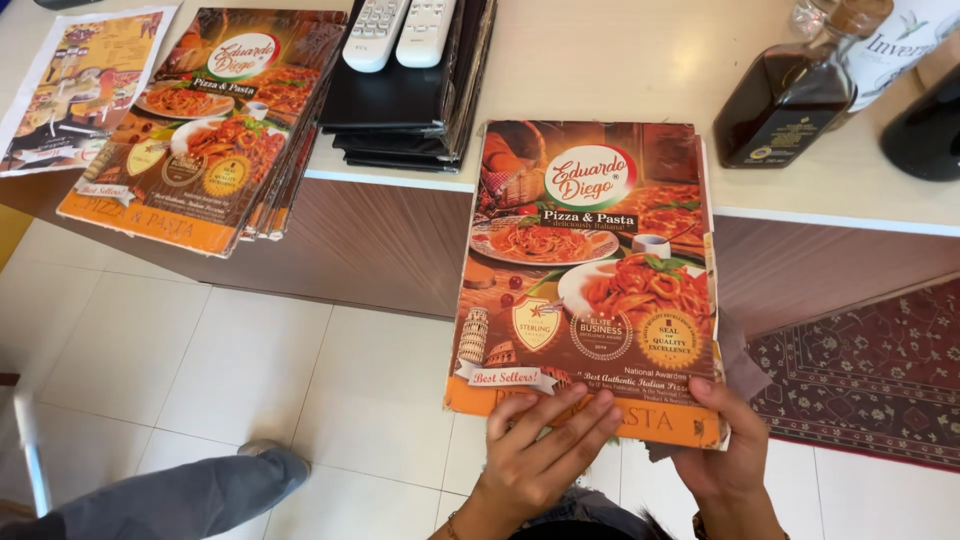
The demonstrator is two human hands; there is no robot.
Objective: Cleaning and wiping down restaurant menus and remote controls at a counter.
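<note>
Orange menu (590,280) is resting its top edge on the counter (600,80); left hand (545,445) and right hand (725,440) are both gripping its bottom edge, tilting it to face the wearer.

Bright, even daylight; soft sheen across the glossy menu (590,280) and pale bench (620,70). Faint shadow beneath the bench edge. Sharp centre, slight wide-angle stretch and motion blur at lower left.
</note>
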